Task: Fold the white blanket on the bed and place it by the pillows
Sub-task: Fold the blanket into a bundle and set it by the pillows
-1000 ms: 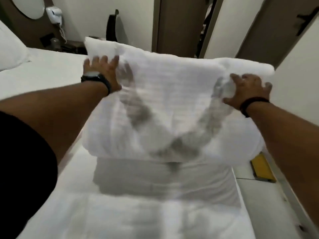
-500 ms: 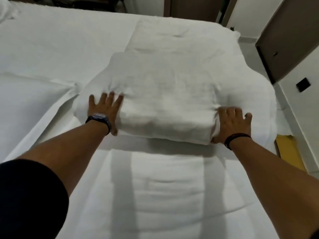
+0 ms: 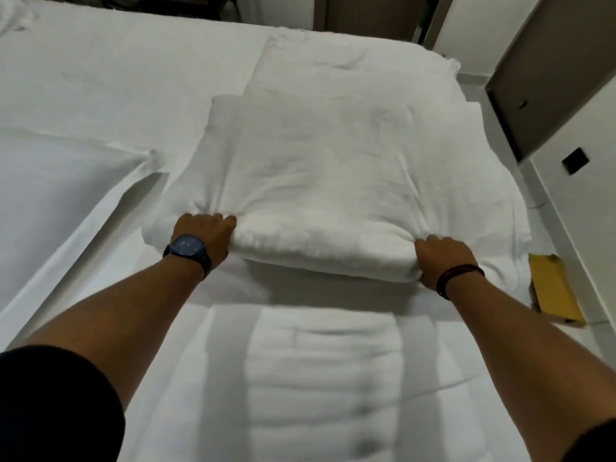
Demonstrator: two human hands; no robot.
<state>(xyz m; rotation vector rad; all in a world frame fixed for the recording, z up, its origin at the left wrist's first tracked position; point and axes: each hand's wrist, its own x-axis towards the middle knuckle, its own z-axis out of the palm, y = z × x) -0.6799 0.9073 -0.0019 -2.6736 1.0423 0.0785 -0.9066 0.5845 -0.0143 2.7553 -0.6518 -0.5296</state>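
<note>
The white blanket (image 3: 320,181) lies on the bed as a thick folded bundle, its rounded near fold facing me. A flat quilted length of it runs on toward me below the fold. My left hand (image 3: 203,233), with a dark watch on the wrist, grips the near left corner of the fold, fingers curled into the cloth. At the near right corner sits my right hand (image 3: 440,258), with a dark band on the wrist; its fingers are tucked under the edge. A corner of a pillow (image 3: 13,18) shows at the far top left.
The bed (image 3: 100,95) with its white sheet stretches left and back. A loose sheet flap (image 3: 83,181) lies to the left. On the pale floor at the right lies a yellow flat object (image 3: 553,288). A brown door (image 3: 546,71) and a wall stand to the right.
The blanket bundle, held up in the air a second ago, has come down onto the bed. My hands went from flat on its near edge to gripping its corners.
</note>
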